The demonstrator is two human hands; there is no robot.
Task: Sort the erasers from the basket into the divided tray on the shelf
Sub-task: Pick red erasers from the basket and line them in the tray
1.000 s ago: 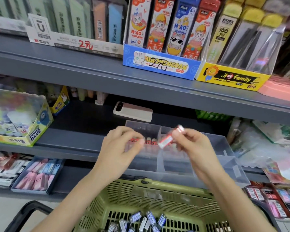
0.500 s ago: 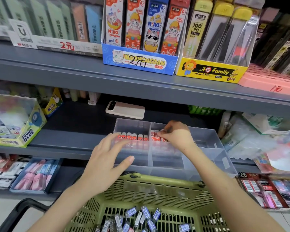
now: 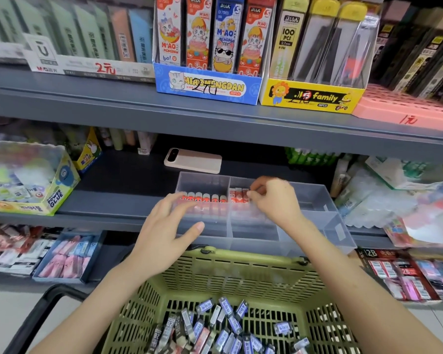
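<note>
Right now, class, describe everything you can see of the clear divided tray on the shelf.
The tray is clear plastic, split by dividers into compartments. It sits on the grey shelf, jutting past its edge above the green basket. Red erasers stand in rows in its left and middle compartments. The right hand pinches an eraser in the middle one.

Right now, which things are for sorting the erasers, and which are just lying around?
For the job: basket, loose erasers in it, tray, red erasers, right hand pinching them, left hand.
Just lying about: phone, glue box, blue box, yellow box.
</note>
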